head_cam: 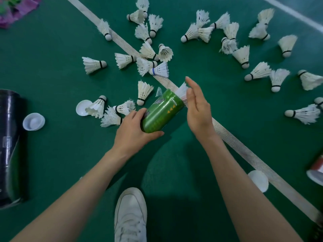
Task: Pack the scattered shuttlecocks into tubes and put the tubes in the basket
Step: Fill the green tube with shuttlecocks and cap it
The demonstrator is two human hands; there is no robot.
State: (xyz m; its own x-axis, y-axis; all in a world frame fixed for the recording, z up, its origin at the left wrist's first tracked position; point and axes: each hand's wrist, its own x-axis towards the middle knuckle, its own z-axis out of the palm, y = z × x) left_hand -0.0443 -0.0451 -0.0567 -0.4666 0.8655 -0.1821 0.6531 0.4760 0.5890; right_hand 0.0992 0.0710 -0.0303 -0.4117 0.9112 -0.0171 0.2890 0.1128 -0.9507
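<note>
While the left hand (132, 130) wraps its fingers round the lower end of the glossy green cylindrical tube (162, 110), held tilted above the green court floor (52, 67), the right hand (197, 109) is flat, fingers straight, against the white feather shuttlecock (181, 89) sticking out of the tube's mouth. To seat it well, I judge the push should run gently along the tube's axis, so the feathers fold inward rather than crush on the rim. Many more white shuttlecocks (93, 64) lie scattered beyond; a round white plastic cap (82, 106) lies left of the hands.
</note>
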